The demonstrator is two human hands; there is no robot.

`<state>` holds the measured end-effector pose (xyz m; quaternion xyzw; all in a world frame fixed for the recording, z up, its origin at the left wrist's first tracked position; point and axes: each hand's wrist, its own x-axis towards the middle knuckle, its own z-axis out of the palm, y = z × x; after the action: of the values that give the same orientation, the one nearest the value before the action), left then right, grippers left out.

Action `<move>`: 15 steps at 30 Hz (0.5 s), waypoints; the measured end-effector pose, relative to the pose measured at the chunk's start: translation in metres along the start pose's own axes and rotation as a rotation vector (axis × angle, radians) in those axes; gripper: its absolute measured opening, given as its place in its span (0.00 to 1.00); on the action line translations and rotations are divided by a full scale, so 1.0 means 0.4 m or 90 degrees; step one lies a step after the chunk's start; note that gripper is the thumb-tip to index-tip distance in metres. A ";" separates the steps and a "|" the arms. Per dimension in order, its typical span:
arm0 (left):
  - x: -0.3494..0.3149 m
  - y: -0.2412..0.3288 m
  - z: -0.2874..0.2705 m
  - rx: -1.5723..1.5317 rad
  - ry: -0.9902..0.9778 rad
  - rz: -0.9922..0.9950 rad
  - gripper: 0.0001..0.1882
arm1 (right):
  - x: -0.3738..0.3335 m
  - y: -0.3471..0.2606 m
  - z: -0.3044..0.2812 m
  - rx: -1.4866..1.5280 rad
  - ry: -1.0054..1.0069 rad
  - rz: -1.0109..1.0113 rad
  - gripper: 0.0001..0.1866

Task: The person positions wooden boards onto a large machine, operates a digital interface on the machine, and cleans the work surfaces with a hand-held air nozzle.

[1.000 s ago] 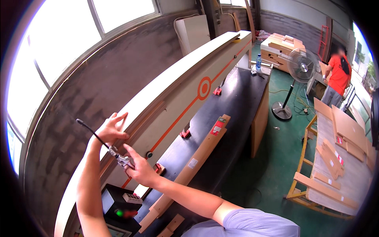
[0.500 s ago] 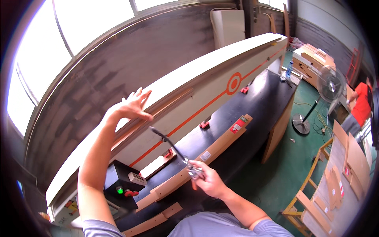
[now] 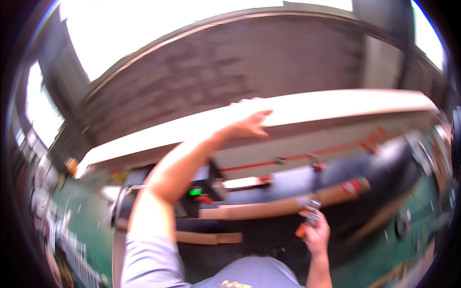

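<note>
My left hand (image 3: 247, 125) reaches up to the long white beam (image 3: 336, 103) of a machine. Its fingers are spread along the beam's upper edge, and nothing shows in them. In my right hand (image 3: 318, 236) is a silver air blow gun (image 3: 312, 214) with an orange part at its lower end. I hold it above the black table, close to a long brown board (image 3: 273, 208) that carries a red label. The gun's front end is smeared by motion. Below the beam, a red stripe runs along the machine's front.
A black control box (image 3: 211, 178) with a green light stands by my left forearm. A shorter brown board (image 3: 206, 237) lies nearer to me. Small red clamps (image 3: 317, 167) sit under the beam. Green floor (image 3: 79, 206) stretches off to the left.
My view has swung left, so the beam now runs more level across it. My right hand, still gripping the blow gun, has turned more upright. The left hand stays at the beam.
</note>
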<state>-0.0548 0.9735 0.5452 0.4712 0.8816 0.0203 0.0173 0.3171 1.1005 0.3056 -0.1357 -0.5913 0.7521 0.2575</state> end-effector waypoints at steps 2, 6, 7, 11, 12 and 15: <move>0.045 -0.044 0.123 -0.372 0.027 0.087 0.56 | -0.023 0.011 -0.022 0.065 0.015 0.043 0.30; -0.016 0.055 0.020 -0.044 0.069 0.088 0.53 | -0.012 0.032 -0.047 -0.018 0.036 0.045 0.22; -0.027 0.051 0.031 -0.059 0.090 0.085 0.53 | -0.018 -0.002 -0.030 -0.053 0.055 0.076 0.12; -0.042 0.044 0.019 -0.081 0.087 0.080 0.54 | -0.023 0.017 -0.016 -0.029 0.034 0.105 0.16; -0.038 0.045 0.017 -0.078 0.088 0.078 0.54 | -0.025 0.028 -0.022 -0.019 0.023 0.101 0.20; -0.013 0.034 0.008 -0.068 0.070 0.075 0.54 | -0.029 0.041 -0.024 -0.011 -0.005 0.096 0.24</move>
<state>-0.0404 0.9768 0.5426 0.5192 0.8494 0.0942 -0.0075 0.3279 1.0991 0.2863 -0.1792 -0.5871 0.7647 0.1962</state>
